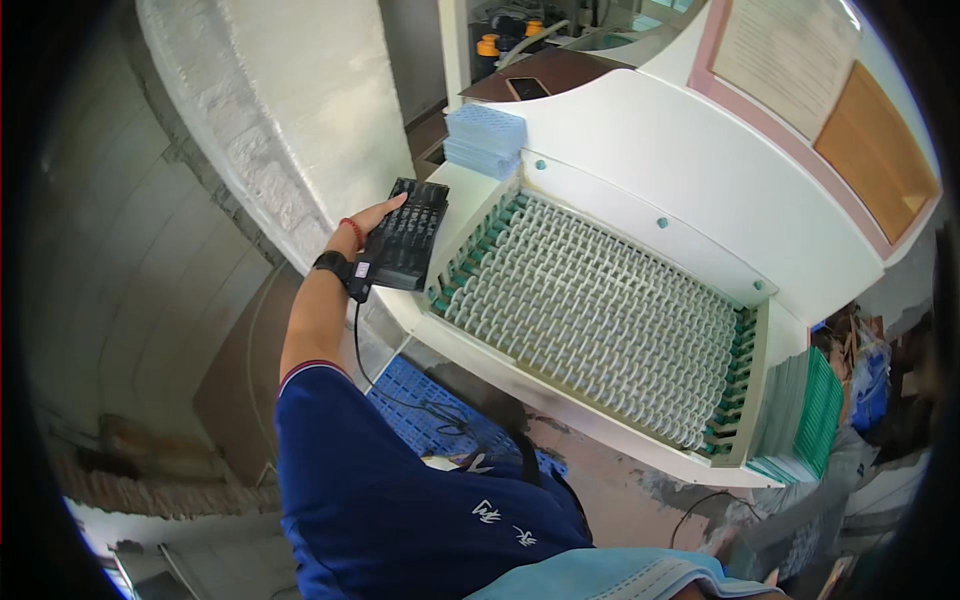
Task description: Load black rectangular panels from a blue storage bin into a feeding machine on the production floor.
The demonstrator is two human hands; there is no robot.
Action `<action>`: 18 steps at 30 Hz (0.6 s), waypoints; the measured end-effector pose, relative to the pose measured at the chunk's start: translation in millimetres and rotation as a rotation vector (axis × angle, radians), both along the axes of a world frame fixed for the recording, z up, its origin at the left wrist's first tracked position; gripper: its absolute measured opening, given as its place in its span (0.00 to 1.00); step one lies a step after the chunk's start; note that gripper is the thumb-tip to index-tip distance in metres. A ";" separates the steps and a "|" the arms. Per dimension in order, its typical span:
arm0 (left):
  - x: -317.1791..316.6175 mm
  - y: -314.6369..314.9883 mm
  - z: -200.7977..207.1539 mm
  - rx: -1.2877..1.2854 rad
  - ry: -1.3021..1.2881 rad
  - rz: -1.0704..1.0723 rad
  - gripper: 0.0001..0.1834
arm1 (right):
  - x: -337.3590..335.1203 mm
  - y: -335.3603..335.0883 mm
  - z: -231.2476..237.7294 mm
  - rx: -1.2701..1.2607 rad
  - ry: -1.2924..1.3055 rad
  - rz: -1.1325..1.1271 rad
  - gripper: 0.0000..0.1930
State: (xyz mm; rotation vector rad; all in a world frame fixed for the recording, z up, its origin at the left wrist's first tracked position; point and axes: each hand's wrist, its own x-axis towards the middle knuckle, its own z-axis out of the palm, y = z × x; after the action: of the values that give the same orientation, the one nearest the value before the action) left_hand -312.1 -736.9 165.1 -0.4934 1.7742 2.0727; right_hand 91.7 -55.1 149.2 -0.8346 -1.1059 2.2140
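Note:
My left hand (374,216) reaches out to the left end of a white machine with a roller bed (600,310). It grips a stack of black plastic trays (412,238) by the near left side. The thumb lies on top of the stack, and the other fingers are hidden. Rows of small compartments show on the top tray. A black band with a small device (340,268) circles my left wrist, and a cable hangs from it. My right hand cannot be made out.
Light-blue perforated sheets (486,140) are stacked on the machine's back left corner, near a phone (527,88). Green-edged panels (800,420) lean at its right end. On the floor lies a blue plastic pallet (420,405) with cable over it. A pale wall (300,100) stands left.

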 end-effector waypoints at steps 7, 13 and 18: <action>1.9 14.6 82.3 -1.352 0.034 -0.111 0.42 | -41.4 -45.5 79.4 0.108 0.088 0.330 0.28; 117.8 126.0 107.7 -0.384 0.721 -0.231 0.21 | -124.6 -95.9 70.4 -0.060 0.116 0.534 0.28; 197.4 232.9 26.8 0.297 0.371 -0.613 0.32 | -159.7 -140.2 53.5 -0.082 0.093 0.774 0.25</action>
State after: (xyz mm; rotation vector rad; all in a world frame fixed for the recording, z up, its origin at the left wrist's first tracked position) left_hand -114.7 -504.0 191.9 0.4922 1.4891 1.9857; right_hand -68.0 -195.3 202.7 -0.3412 -1.4698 2.8928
